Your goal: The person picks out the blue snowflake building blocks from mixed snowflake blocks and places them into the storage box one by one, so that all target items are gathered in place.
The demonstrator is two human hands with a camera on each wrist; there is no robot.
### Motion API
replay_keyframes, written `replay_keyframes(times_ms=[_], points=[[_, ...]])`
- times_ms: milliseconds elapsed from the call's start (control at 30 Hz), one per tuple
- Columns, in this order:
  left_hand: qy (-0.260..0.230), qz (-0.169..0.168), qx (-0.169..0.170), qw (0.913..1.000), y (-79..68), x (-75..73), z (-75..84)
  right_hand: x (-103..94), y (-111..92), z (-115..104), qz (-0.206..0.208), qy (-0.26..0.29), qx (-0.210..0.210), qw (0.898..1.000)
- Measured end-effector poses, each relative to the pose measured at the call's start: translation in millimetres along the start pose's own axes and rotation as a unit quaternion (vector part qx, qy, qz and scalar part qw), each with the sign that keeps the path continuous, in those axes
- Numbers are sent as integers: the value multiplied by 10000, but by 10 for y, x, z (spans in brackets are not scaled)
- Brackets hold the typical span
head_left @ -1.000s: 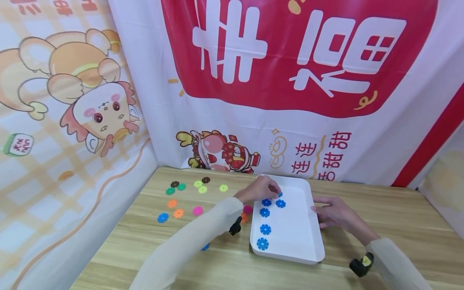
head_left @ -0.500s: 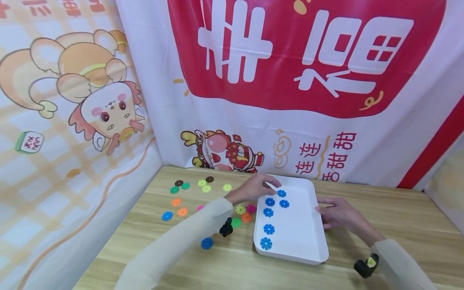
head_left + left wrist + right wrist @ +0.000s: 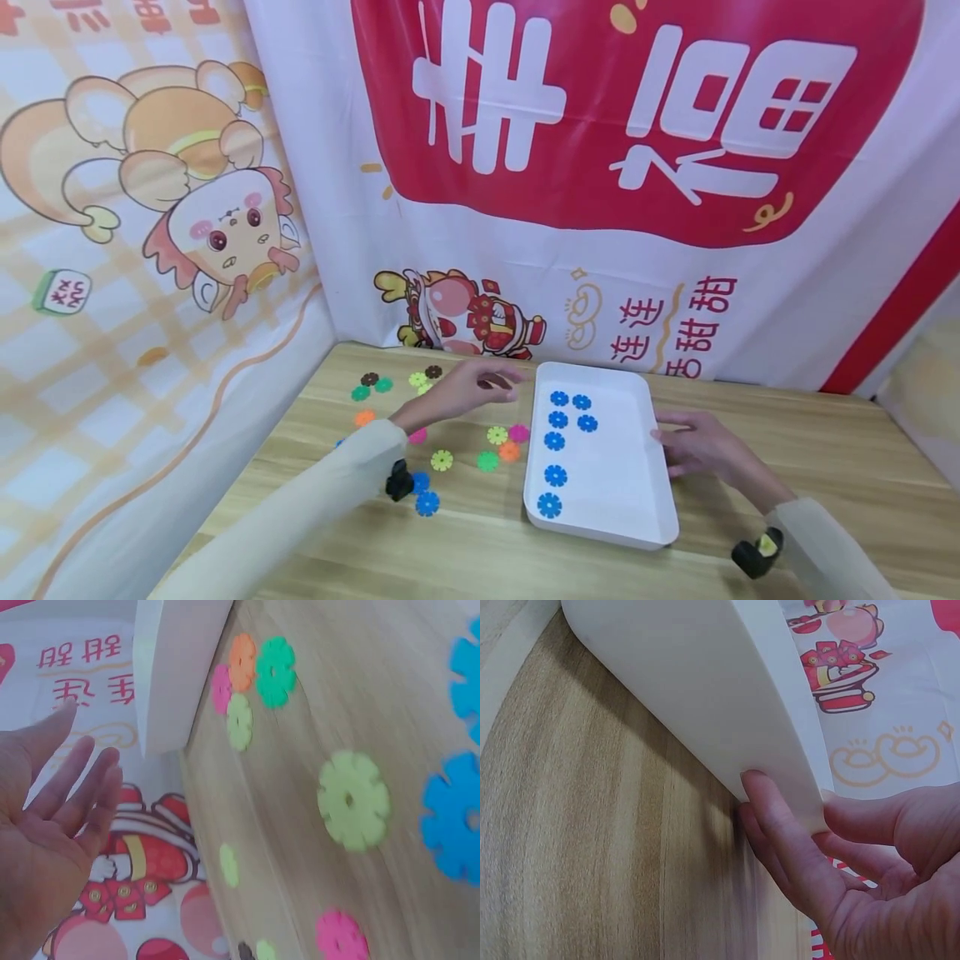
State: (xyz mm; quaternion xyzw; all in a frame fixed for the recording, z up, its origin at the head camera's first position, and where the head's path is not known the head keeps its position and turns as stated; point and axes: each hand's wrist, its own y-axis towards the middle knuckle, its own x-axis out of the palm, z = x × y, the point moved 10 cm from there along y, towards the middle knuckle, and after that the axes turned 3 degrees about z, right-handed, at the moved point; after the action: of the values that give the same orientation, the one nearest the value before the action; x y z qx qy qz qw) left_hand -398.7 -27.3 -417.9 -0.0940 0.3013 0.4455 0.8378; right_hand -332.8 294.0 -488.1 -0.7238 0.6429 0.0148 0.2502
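Note:
My left hand (image 3: 468, 390) hovers over the table just left of the white tray (image 3: 622, 483). Its fingers are relaxed and hold nothing, as the palm (image 3: 45, 862) in the left wrist view confirms. Inside the tray, several blue notched plastic discs (image 3: 551, 479) lie along the left side, with two set a little to the right near the far end. On the tray's right side, my right hand (image 3: 697, 446) grips the wall, with the thumb at the rim and fingers against the outside. The right wrist view shows this hand (image 3: 900, 915) close on the tray wall (image 3: 675, 675).
Loose notched discs lie left of the tray: pink (image 3: 518, 433), orange (image 3: 508, 452), green (image 3: 487, 462), yellow-green (image 3: 442, 456) and blue (image 3: 428, 508). Further back are dark brown (image 3: 369, 379) and dark green ones (image 3: 361, 394). A printed curtain (image 3: 480, 242) hangs behind the wooden table (image 3: 360, 533).
My left hand let go of a blue disc at the tray's far end and moved left, out over the table. Another blue disc in the far left corner came into view. My right hand stayed put.

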Motion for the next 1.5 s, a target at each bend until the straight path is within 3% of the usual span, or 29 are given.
replay_keyframes(times_ms=[267, 500, 600, 700, 933, 1100, 1367, 1500], points=[[122, -747, -363, 9965, -501, -108, -132, -20, -5, 4, -16, 118, 39, 9999], [208, -1721, -660, 9827, -990, -69, -284, -5, -2, -13, -75, 183, -14, 9998], [238, -1925, -850, 9773, -1144, -79, -389, -6, 1, -2, -39, 162, 18, 9999], [439, -2000, -783, 9757, -1263, -72, -508, 1, 1, 4, -33, 157, 25, 9999], [441, -1714, -130, 9841, -1357, -32, -656, 11, 9, 4, -26, 97, -8, 9999], [451, -1586, -256, 9860, -1354, -20, -717, 7, 4, 33, -27, 59, -50, 10000], [729, -1508, -101, 9858, -1341, -9, -643, -3, -10, 32, 25, -39, 21, 10000], [990, -1363, -246, 9854, -1313, -20, -671, -1, -6, 27, -7, -27, 20, 10000]])
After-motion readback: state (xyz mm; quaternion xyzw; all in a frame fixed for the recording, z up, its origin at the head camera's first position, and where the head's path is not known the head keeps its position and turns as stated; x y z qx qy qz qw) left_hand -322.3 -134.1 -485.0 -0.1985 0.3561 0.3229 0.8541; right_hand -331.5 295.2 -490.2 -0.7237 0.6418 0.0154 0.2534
